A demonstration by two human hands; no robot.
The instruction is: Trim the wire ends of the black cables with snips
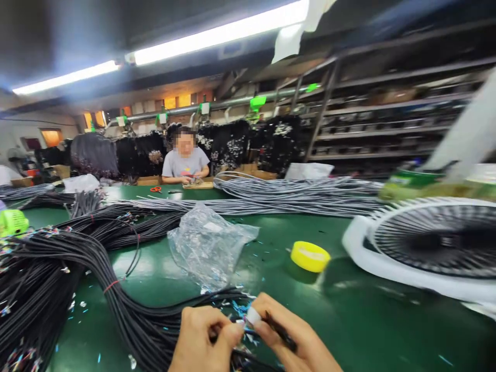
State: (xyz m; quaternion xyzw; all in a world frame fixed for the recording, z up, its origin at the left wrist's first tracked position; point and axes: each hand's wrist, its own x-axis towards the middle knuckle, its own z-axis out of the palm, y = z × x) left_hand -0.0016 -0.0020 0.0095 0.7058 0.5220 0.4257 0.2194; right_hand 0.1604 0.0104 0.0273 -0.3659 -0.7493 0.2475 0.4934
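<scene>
**Two hands pinch cable ends at the near edge of the table**

The left hand (205, 338) is curled shut, thumb and fingers pinched on the end of a black cable (217, 299) with bared coloured wires. The right hand (290, 336) meets it fingertip to fingertip, closed on the same cable end, with a small white piece (253, 315) at its thumb tip; what that piece is cannot be told. Both hands sit at the near edge of the green table (368, 320), about midway along it.

The cable runs left into a thick bundle of black cables (58, 268) that fills the near left corner. Just beyond the hands lies a crumpled clear plastic bag (207, 245). To its right stands a yellow tape roll (310, 256), and further right a white fan (426, 243) lies near the right edge. Grey cables (294, 196) stretch across the far side, where another person (185, 163) sits at work.
</scene>
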